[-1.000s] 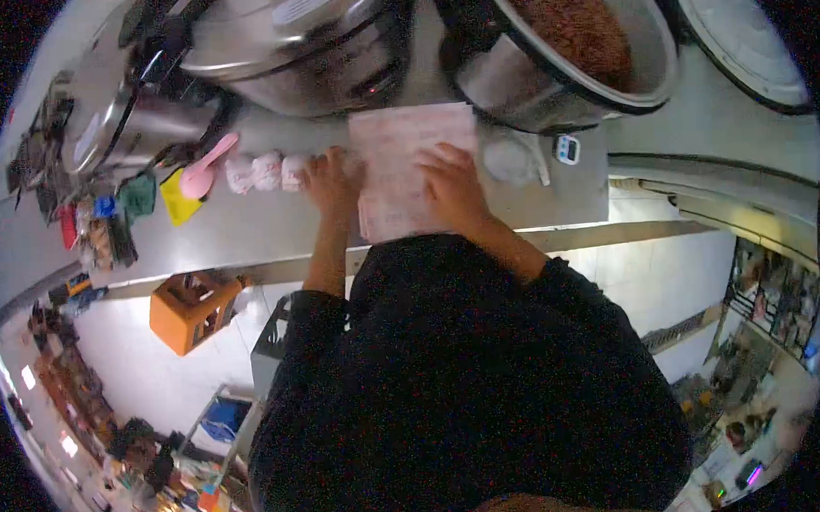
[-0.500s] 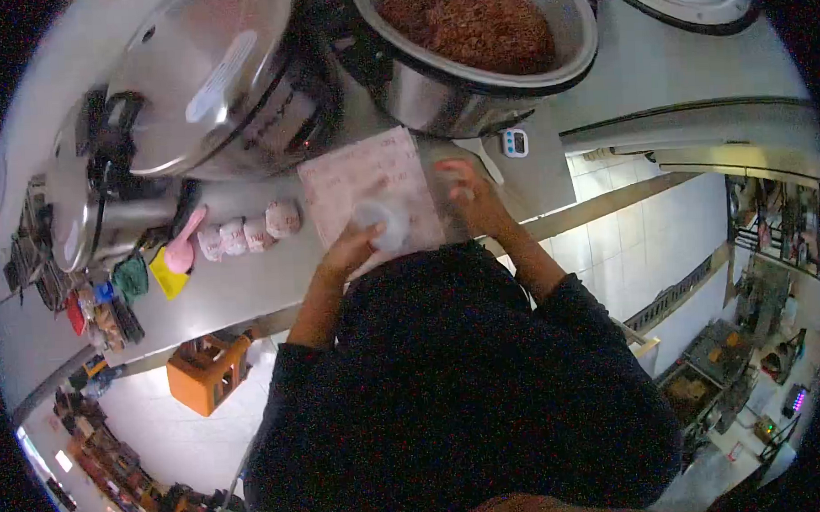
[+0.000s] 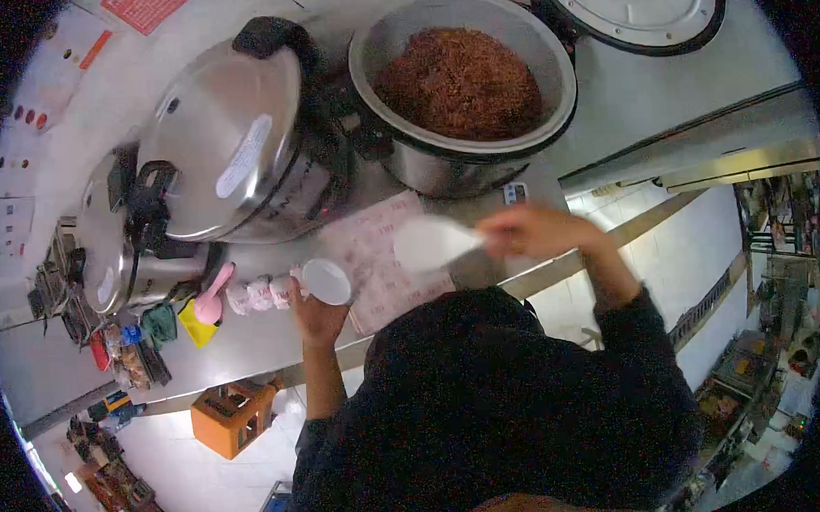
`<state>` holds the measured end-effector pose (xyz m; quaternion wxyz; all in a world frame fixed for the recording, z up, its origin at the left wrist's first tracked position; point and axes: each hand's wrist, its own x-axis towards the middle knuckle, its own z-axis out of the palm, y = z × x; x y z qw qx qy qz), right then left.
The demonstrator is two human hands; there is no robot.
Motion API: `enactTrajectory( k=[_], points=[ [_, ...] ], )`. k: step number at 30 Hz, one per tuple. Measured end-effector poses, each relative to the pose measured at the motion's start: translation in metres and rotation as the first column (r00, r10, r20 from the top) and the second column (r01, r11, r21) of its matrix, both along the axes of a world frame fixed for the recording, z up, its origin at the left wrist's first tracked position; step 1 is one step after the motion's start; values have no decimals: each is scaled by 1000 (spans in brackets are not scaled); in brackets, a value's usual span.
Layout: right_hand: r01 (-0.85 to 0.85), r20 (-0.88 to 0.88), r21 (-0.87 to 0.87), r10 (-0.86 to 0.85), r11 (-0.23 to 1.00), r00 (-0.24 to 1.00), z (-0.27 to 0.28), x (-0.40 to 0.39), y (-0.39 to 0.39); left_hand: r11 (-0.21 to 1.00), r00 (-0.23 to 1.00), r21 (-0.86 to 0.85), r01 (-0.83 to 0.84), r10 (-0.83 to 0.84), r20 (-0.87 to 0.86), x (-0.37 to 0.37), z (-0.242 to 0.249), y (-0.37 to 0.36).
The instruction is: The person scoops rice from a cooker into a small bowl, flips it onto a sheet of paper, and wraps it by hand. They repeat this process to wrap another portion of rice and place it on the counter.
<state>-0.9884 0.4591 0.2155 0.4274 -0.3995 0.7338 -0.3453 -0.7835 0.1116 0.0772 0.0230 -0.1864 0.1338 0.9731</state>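
My left hand [image 3: 320, 322] grips a small white bowl [image 3: 327, 282] by its side, between the paper and the wrapped rolls. In my right hand [image 3: 539, 232] is a white rice paddle [image 3: 431, 244], blurred by motion, its blade pointing left over the paper. Printed pinkish wrapping paper [image 3: 385, 303] lies on the counter in front of my body. Beyond it stands an open cooker [image 3: 415, 160] that holds reddish-brown cooked rice or grain [image 3: 462, 84]. Several paper-wrapped rolls [image 3: 261, 294] sit in a row left of the bowl, the rightmost partly hidden by my left hand.
Two lidded steel cookers [image 3: 218, 145] stand at the back left. A pink spoon [image 3: 211, 301] and a yellow item [image 3: 198, 325] lie left of the rolls. A small timer [image 3: 514, 194] is near the open cooker. An orange crate [image 3: 234, 419] stands on the floor.
My right hand has picked up the rice paddle from the counter and brought it over the paper. My left hand has moved the bowl left, off the paper's middle. The view has shifted.
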Motion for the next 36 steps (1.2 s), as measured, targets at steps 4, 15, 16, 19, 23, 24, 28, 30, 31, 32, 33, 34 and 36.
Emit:
enactTrajectory(
  k=[4,15,16,19,23,24,28,30,31,32,33,34,36],
  points=[
    [298,-595,-76,-283,952,752,97,-106,-13,992,995,-84,-92,95,25,-4,-12,-1],
    [449,-862,362,111,817,494,-41,-274,-117,990,986,-10,-141,139,-90,-32,15,23],
    [415,-860,390,165,822,482,-42,-274,-120,991,984,-18,-133,130,-121,-37,17,21],
    [219,-879,421,338,880,336,-46,-258,-128,996,997,-39,-79,78,-23,-53,28,19],
    [-81,-898,420,427,904,107,-43,-221,-132,991,996,-106,-77,73,-41,-70,33,14],
    [-30,-926,360,361,932,112,-33,-224,-130,992,995,-83,-96,95,-13,-71,29,10],
    [164,-937,322,289,933,195,-10,-276,-112,992,985,-91,-82,67,-157,-69,28,1],
    [195,-905,380,321,904,278,-24,-280,-107,981,995,-174,-85,75,-66,-66,36,6],
    [183,-894,390,324,902,310,-33,-273,-111,972,997,-218,-83,79,-26,-68,40,9],
    [171,-884,398,327,901,334,-32,-263,-118,959,998,-275,-64,68,4,-70,41,12],
    [145,-883,390,325,909,340,-31,-254,-122,942,997,-331,-48,63,36,-69,42,14],
    [132,-874,388,319,912,365,-28,-252,-126,945,996,-323,-46,67,54,-67,42,15],
    [102,-848,391,315,915,426,-31,-246,-130,968,994,-243,-60,79,71,-64,41,17]
  ],
)
